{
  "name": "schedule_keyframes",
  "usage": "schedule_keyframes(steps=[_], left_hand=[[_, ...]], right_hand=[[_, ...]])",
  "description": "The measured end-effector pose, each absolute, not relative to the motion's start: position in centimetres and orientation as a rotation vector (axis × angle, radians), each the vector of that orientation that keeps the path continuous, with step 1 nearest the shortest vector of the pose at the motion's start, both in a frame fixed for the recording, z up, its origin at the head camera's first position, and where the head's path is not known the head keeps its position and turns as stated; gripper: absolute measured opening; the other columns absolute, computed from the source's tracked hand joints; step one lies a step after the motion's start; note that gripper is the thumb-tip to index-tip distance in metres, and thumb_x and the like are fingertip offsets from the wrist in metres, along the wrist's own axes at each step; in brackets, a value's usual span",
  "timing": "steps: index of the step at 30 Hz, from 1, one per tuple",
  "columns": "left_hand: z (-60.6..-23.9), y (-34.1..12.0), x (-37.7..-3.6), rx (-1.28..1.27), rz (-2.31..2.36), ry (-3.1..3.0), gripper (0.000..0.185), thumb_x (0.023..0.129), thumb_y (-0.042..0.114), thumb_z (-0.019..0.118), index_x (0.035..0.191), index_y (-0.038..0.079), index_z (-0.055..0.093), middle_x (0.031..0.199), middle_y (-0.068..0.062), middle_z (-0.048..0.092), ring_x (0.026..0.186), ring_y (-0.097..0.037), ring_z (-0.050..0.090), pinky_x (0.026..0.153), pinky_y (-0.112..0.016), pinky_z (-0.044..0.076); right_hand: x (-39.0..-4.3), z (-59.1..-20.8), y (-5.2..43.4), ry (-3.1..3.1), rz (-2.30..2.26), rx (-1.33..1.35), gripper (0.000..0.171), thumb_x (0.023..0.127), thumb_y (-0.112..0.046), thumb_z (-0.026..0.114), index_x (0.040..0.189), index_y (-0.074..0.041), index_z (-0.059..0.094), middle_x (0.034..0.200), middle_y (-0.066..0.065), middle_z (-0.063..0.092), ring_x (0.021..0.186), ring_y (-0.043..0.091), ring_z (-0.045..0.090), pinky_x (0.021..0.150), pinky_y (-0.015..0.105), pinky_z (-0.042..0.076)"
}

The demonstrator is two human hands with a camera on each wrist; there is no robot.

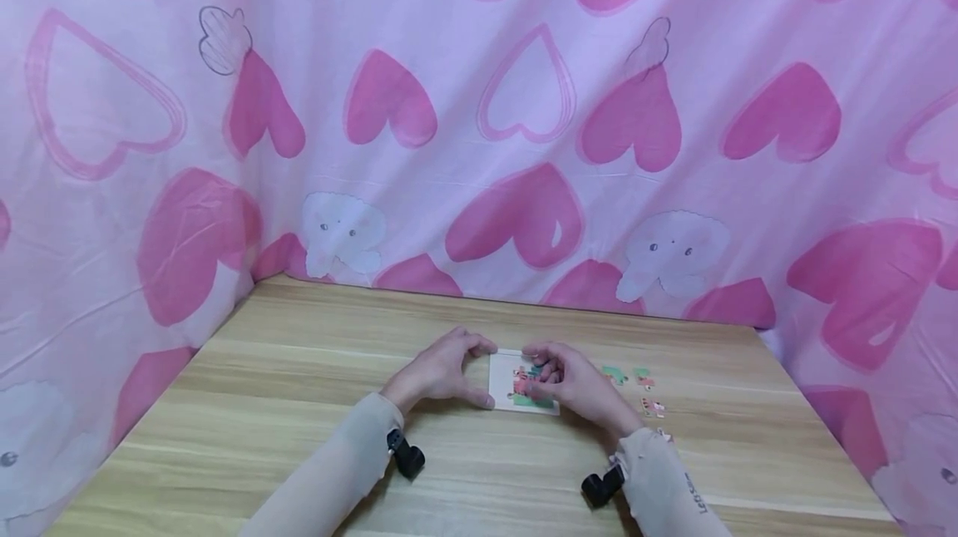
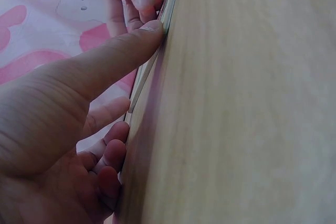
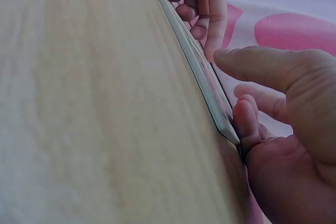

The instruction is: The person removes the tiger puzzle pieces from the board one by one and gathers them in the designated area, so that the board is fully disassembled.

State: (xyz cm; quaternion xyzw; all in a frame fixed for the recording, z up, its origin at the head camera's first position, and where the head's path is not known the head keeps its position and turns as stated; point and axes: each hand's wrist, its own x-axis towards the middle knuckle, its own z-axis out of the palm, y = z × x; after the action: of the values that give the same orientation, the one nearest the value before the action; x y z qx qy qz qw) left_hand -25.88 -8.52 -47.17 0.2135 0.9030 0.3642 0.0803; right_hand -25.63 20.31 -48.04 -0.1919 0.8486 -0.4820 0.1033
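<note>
A small white puzzle board (image 1: 502, 379) lies on the wooden table, with several joined jigsaw pieces (image 1: 524, 386) in red and green on its right part. My left hand (image 1: 446, 367) grips the board's left side, thumb at the near corner and index finger at the far one. Over the right part hovers my right hand (image 1: 580, 387), its thumb reaching down to the red pieces and its index finger stretched toward the far edge. In the right wrist view the board (image 3: 197, 69) appears edge-on, and the thumb (image 3: 262, 66) is extended above it. Part of the picture is hidden under the right hand.
Loose jigsaw pieces lie right of the board: a green one (image 1: 616, 375), a green and red one (image 1: 644, 377) and a red and white one (image 1: 653, 407). Another is partly hidden by the right wrist. A heart-patterned curtain (image 1: 516, 213) borders the table.
</note>
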Motion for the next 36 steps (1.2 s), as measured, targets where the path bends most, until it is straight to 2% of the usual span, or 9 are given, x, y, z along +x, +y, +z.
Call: schedule_keyframes(steps=[7, 16, 24, 36], left_hand=[[-47.08, -8.45, -25.96, 0.655, 1.091, 2.709, 0.087, 0.072, 0.044, 0.107, 0.148, 0.023, 0.069, 0.131, -0.002, 0.061, 0.121, -0.021, 0.059, 0.115, -0.050, 0.049], [-47.05, -8.61, -26.04, 0.669, 1.099, 2.707, 0.088, 0.072, 0.043, 0.107, 0.148, 0.022, 0.069, 0.131, -0.002, 0.061, 0.122, -0.022, 0.059, 0.116, -0.051, 0.049], [-47.00, -8.45, -26.14, 0.672, 1.109, 2.706, 0.089, 0.071, 0.043, 0.108, 0.148, 0.022, 0.069, 0.131, -0.002, 0.061, 0.122, -0.022, 0.060, 0.116, -0.051, 0.049], [-47.37, -8.42, -25.79, 0.633, 1.129, 2.679, 0.090, 0.070, 0.041, 0.108, 0.148, 0.021, 0.069, 0.132, -0.003, 0.061, 0.123, -0.023, 0.059, 0.117, -0.054, 0.048]], right_hand=[[-25.45, -47.85, 20.20, 2.637, -1.256, -0.594, 0.041, 0.094, -0.027, 0.093, 0.131, -0.016, 0.078, 0.116, 0.005, 0.062, 0.098, 0.019, 0.060, 0.083, 0.025, 0.052], [-25.42, -47.93, 19.85, 2.651, -1.223, -0.625, 0.041, 0.095, -0.025, 0.092, 0.131, -0.015, 0.075, 0.113, 0.005, 0.058, 0.098, 0.019, 0.056, 0.082, 0.025, 0.050], [-25.33, -47.63, 19.87, 2.632, -1.259, -0.637, 0.045, 0.096, -0.024, 0.091, 0.133, -0.015, 0.068, 0.122, 0.003, 0.065, 0.102, 0.020, 0.058, 0.087, 0.027, 0.051], [-24.78, -47.87, 19.84, 2.559, -1.353, -0.586, 0.047, 0.094, -0.019, 0.092, 0.135, -0.013, 0.069, 0.117, 0.005, 0.069, 0.098, 0.022, 0.060, 0.082, 0.026, 0.053]])
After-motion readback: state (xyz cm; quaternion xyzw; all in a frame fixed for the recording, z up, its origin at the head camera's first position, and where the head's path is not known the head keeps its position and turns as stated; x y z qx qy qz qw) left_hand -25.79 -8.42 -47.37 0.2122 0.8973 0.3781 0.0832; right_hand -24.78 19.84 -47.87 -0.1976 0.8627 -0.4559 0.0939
